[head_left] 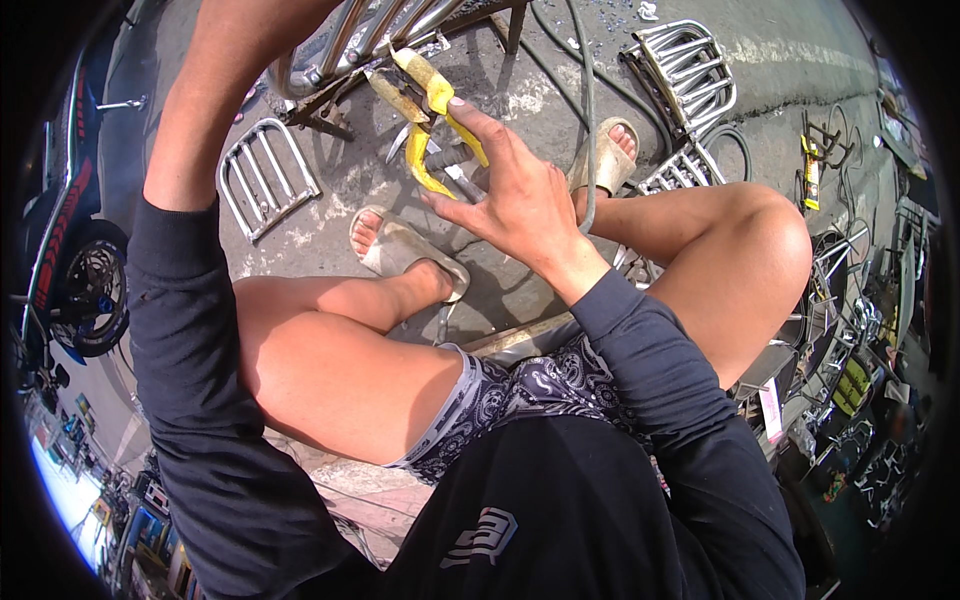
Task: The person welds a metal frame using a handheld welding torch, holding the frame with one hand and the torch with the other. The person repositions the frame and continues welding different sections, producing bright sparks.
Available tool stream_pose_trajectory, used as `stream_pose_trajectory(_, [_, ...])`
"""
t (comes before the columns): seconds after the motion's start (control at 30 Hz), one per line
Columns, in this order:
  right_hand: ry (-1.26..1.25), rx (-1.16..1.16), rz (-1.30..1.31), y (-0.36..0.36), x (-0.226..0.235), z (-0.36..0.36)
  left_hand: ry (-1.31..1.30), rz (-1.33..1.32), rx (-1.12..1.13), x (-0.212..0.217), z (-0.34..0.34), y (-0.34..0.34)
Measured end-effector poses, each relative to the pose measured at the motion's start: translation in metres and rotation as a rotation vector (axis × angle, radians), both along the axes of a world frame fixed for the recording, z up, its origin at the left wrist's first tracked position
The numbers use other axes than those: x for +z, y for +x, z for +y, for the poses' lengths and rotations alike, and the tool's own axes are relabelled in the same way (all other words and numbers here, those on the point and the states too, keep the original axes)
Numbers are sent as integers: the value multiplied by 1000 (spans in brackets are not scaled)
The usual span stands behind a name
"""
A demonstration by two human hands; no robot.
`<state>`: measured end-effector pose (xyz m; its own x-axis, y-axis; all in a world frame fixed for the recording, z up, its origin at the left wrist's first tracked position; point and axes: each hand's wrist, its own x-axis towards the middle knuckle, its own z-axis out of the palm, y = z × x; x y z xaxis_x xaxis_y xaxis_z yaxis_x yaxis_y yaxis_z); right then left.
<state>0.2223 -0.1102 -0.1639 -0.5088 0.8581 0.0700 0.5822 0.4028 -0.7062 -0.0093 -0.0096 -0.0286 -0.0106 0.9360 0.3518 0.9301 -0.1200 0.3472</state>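
My right hand [520, 200] grips a yellow-handled, plier-like tool [438, 92] between its thumb and fingers. The tool's two worn, brownish-yellow ends point up and to the left, toward a bent metal tube frame [345, 50] on a stand. I cannot make out its exact kind. On the ground below it lie grey metal tools, partly hidden by the yellow one. Rising along the left, my left forearm [215, 110] leaves the picture at the top edge, near that tube frame; the left hand itself is out of view.
A barred metal rack [268, 180] lies on the concrete at left, and more such racks [685, 80] lie at upper right. A grey cable [588, 100] runs down past my right foot. A motorcycle wheel [92, 285] stands far left; metal scrap piles up at right.
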Motion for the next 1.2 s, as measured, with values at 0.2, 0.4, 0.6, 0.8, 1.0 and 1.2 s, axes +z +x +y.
stream_pose_trajectory(0.2, [-17, -3, -13, 0, 0, 0, -89, 10, 0, 4, 8, -1])
stream_pose_trajectory(0.4, [-45, 8, -32, 0, 0, 2, 2, 63, -6, 5, -3, 1])
stream_pose_trajectory(0.6, [-61, 8, -7, -1, 0, 2, -159, -88, 117, 4, 3, 3])
stream_pose_trajectory(0.8, [-50, 10, 10, -2, 0, 4, 3, -68, 0, -1, 3, -2])
stream_pose_trajectory(1.0, [-119, 11, 3, 1, -1, 5, -76, -63, 47, 4, 6, -5])
stream_pose_trajectory(1.2, [38, -14, 89, 0, -7, 4, -93, -32, 53, 7, 1, 0])
